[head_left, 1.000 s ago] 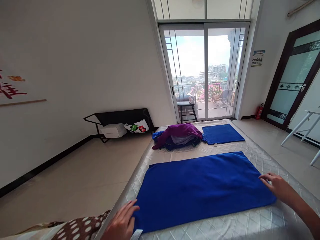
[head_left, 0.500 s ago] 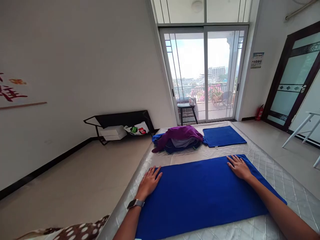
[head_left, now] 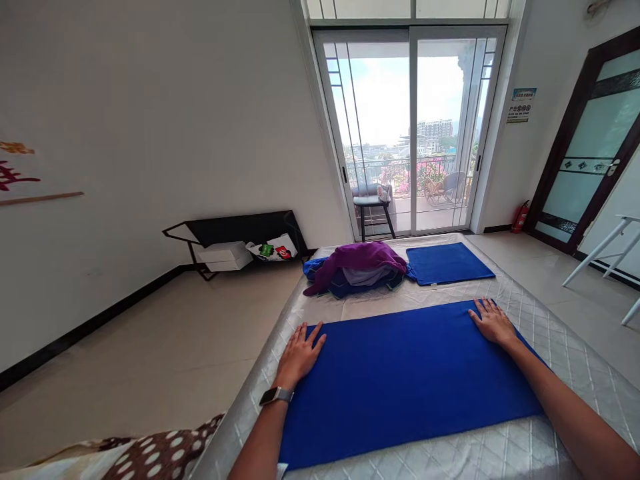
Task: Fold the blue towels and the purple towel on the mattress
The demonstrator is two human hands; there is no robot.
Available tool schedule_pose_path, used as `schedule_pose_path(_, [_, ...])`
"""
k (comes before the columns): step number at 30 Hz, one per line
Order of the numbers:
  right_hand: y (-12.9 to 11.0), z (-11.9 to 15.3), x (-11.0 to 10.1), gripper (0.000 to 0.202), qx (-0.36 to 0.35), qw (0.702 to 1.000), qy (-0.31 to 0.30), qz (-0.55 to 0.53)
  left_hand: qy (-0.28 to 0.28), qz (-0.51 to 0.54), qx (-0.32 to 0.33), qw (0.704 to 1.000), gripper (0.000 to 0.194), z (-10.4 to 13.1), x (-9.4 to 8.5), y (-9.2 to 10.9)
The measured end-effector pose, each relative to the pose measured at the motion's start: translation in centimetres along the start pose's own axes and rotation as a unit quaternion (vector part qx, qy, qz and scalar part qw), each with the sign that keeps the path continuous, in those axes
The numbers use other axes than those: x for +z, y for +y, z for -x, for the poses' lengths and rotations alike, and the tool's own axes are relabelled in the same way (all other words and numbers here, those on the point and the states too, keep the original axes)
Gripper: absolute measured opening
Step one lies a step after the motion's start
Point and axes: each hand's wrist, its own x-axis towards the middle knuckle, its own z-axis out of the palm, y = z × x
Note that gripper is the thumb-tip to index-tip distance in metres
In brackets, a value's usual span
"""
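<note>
Hands, left [head_left: 299, 355] and right [head_left: 493, 322], flat (grip spread) on blue towel [head_left: 405, 380] far corners.

I see both forearms bare, with no sleeves. My left hand [head_left: 299, 353] has a watch [head_left: 275, 395] at the wrist: dark rectangular face, grey band. My right hand [head_left: 493, 323] carries nothing at wrist or fingers.

Plain royal-blue towel [head_left: 410, 380] on silvery diamond-quilted mattress [head_left: 565, 333]; purple cloth [head_left: 360, 259] beyond.
</note>
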Motion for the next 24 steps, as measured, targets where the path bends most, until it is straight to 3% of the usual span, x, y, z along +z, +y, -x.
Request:
schedule_pose_path(4, [0.3, -0.5, -0.6, 0.069, 0.003, 1.0, -0.015, 0.006, -0.009, -0.003, 0.0, 1.0, 0.057, 0.1, -0.4, 0.6])
schedule_pose_path(7, [-1.2, -0.7, -1.8, 0.065, 0.031, 0.999, -0.035, 0.024, -0.01, -0.005, -0.005, 1.0, 0.058, 0.1, -0.6, 1.0])
schedule_pose_path(10, [-6.0, 0.1, -2.9, 0.061, 0.019, 0.999, -0.018, 0.035, -0.008, 0.001, -0.008, 1.0, 0.059, 0.2, -0.6, 1.1])
schedule_pose_path(12, [-10.5, 1.4, -3.0, 0.059, -0.054, 0.998, 0.007, 0.013, -0.009, 0.005, -0.008, 1.0, 0.059, 0.2, -0.6, 1.1])
schedule_pose_path(14, [-14.8, 2.8, -2.5, 0.059, -0.146, 0.989, -0.01, -0.031, -0.012, 0.006, -0.008, 1.0, 0.059, 0.2, -0.6, 1.1])
schedule_pose_path(17, [-18.2, 4.4, -1.5, 0.057, -0.228, 0.969, -0.055, -0.076, -0.011, 0.009, -0.006, 1.0, 0.059, 0.2, -0.6, 1.0])
schedule_pose_path(20, [-16.4, 4.4, -0.8, 0.055, -0.231, 0.969, -0.048, -0.075, 0.003, 0.008, 0.002, 1.0, 0.058, 0.2, -0.3, 0.6])
schedule_pose_path(24, [-8.9, 2.9, -1.1, 0.056, -0.142, 0.989, -0.019, -0.034, 0.013, -0.004, 0.024, 1.0, 0.06, -0.1, 0.9, -0.6])
